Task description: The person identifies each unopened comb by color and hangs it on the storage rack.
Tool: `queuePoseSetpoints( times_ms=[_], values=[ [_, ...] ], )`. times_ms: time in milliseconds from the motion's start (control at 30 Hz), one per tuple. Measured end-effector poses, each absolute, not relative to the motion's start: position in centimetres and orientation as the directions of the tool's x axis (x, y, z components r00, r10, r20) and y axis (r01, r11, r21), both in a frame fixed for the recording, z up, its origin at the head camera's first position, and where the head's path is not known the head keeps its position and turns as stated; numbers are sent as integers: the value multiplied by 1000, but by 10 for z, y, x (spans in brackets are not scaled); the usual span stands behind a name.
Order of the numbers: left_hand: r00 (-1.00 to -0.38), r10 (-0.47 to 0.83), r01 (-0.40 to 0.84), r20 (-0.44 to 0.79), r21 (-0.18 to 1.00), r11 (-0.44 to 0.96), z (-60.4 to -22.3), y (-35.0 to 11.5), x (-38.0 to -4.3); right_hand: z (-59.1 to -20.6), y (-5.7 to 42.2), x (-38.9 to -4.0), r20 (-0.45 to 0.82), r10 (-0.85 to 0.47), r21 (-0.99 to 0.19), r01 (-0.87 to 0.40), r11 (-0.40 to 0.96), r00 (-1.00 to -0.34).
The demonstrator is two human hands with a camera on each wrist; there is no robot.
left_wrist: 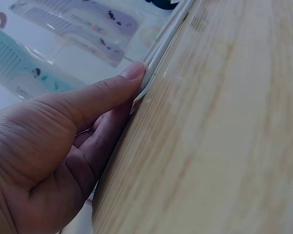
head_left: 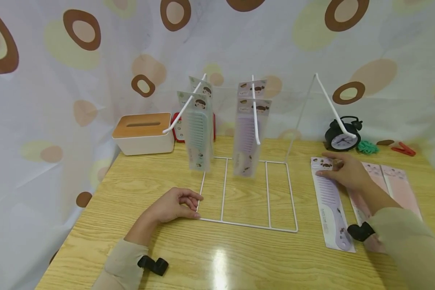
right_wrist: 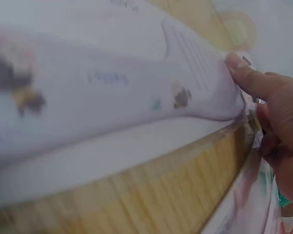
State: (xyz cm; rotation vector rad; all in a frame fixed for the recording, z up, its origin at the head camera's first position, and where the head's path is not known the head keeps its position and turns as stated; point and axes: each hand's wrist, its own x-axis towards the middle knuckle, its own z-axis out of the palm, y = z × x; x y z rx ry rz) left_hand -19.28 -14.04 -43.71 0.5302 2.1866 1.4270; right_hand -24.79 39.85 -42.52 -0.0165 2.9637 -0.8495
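Observation:
My left hand (head_left: 175,204) pinches the front left corner of a white wire display rack (head_left: 246,224), its thumb (left_wrist: 107,92) against the wire in the left wrist view. My right hand (head_left: 349,173) grips the top edge of a packaged purple comb (head_left: 328,193), thumb on the front. In the right wrist view that comb (right_wrist: 136,83) is close and partly blurred. Two packaged green combs (head_left: 195,133) hang on the rack's left hook and two packaged purple combs (head_left: 247,137) on the middle hook. The right hook (head_left: 331,102) holds nothing.
Pink packages (head_left: 400,185) lie under and beside my right forearm. Behind stand a black alarm clock (head_left: 344,135), a green scrunchy item (head_left: 367,147) and a red clip (head_left: 404,149). A wood-lidded tissue box (head_left: 143,141) and a red-framed object (head_left: 179,131) stand at the back left.

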Motion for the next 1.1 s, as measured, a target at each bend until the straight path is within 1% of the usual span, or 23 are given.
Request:
queuePoseSetpoints(
  times_ms=[133,267,367,533,700,833,967,1033,1100],
  values=[
    [-814,555,67,-171,922,382,-436,-142,-192,-428,396,-246,5,61,-614,46,788,-998],
    [-809,562,71,-171,921,382,-437,-143,-192,-424,395,-240,-26,132,-669,116,734,-991],
    [-808,564,74,-169,921,383,-438,-143,-192,-417,396,-233,-55,157,-705,149,693,-986],
    [-810,563,76,-166,921,381,-438,-142,-192,-401,397,-218,-43,193,-774,155,613,-980],
    [-808,565,77,-166,921,381,-439,-141,-192,-379,391,-201,-55,226,-800,178,572,-973],
    [-812,559,73,-166,922,380,-440,-141,-191,-361,382,-186,-68,233,-848,179,499,-970],
    [-812,560,71,-168,923,379,-440,-141,-191,-345,372,-168,-38,178,-942,94,321,-983],
    [-811,561,70,-169,922,380,-439,-141,-192,-338,364,-160,1,143,-983,26,182,-990],
    [-811,560,71,-167,923,379,-438,-141,-192,-331,355,-152,62,93,-998,-59,37,-994]
  ],
)
